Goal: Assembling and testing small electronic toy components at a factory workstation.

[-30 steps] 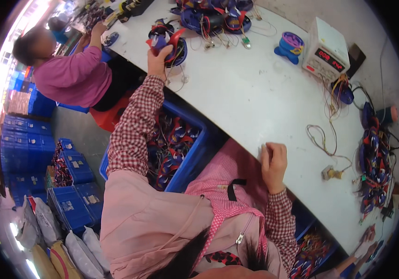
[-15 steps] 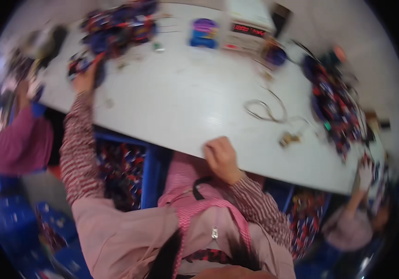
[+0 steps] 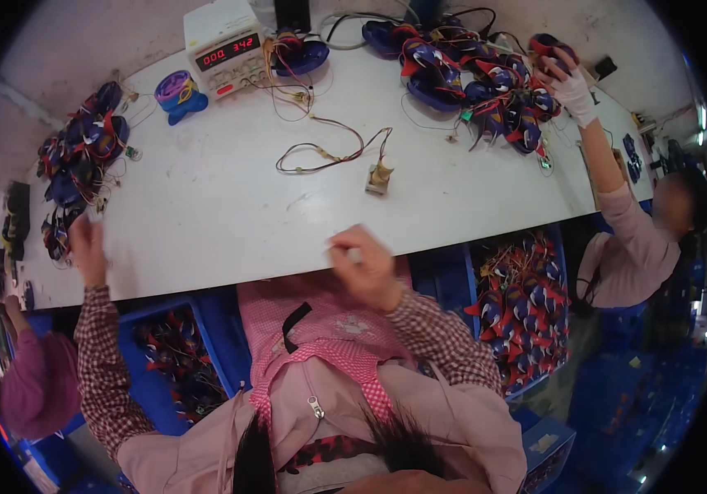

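Observation:
My left hand (image 3: 88, 251) is beside the near end of a left-hand pile of dark blue and red plastic parts (image 3: 82, 156) with wires and small circuit boards. Its fingers look stretched and apart, and I see nothing in them. Over the table's front edge, my right hand (image 3: 363, 267) is loosely curled and slightly blurred, with nothing visible in its grip. Beyond it, on the white table (image 3: 230, 206), lies a small metal-and-tan block (image 3: 378, 179) joined to a looped wire lead (image 3: 320, 156).
A power supply (image 3: 226, 53) with a red display stands at the back, beside a purple-and-blue holder (image 3: 179, 95). Another pile of parts (image 3: 493, 78) lies back right, where a co-worker's white-covered hand (image 3: 567, 86) reaches. Blue bins of parts (image 3: 526, 313) sit below the table edge.
The view has swung toward the right. My left hand, earlier on parts at the left pile, is now apart from them with its fingers open. My right hand stays curled near the table edge.

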A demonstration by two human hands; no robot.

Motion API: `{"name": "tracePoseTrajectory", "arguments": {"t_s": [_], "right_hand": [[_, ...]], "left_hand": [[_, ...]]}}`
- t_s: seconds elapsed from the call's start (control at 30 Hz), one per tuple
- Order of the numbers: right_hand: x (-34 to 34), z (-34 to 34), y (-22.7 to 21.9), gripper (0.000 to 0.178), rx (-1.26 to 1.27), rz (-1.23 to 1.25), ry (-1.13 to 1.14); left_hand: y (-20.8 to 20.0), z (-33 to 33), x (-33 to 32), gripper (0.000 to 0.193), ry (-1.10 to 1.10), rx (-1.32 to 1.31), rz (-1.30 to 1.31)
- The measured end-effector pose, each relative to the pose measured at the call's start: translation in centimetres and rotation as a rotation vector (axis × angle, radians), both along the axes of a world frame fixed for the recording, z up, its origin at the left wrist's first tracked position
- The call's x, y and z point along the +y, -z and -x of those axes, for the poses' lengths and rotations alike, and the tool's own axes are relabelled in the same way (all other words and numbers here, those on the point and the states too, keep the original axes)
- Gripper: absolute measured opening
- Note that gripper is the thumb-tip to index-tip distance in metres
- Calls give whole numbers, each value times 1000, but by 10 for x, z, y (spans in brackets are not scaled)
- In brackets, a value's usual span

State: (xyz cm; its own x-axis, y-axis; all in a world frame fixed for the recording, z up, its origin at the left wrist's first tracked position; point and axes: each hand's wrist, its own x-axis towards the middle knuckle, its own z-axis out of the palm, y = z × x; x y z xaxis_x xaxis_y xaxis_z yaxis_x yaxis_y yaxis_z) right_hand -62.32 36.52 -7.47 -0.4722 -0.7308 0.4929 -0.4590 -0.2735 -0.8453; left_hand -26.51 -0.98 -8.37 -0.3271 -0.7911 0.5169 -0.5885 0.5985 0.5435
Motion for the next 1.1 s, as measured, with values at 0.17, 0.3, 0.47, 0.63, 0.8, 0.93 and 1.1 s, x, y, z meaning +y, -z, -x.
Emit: {"name": "tracePoseTrajectory", "arguments": {"t_s": [0.17,0.3,0.47,0.63,0.8,0.93,1.1], "right_hand": [[41,91,0,9,-218,-91,267],[37,147,9,13,-240,-166,310],[12,200,12,20,133,-207,364],[-18,238,19,31,546,-205,511],[-46,248,15,37,561,-317,469],[-49,243,19,40,504,-307,473],[-48,240,23,41,468,-368,461]], "left_hand": [[-56,200,113,26,619,-88,-362],[-60,348,146,24,891,-236,-465],[-28,492,145,25,783,-214,-260],[-17,552,136,31,659,-296,-42],[-14,577,116,38,560,-345,103],[-11,587,83,41,593,-429,297],[0,597,63,38,615,-579,408]]}}
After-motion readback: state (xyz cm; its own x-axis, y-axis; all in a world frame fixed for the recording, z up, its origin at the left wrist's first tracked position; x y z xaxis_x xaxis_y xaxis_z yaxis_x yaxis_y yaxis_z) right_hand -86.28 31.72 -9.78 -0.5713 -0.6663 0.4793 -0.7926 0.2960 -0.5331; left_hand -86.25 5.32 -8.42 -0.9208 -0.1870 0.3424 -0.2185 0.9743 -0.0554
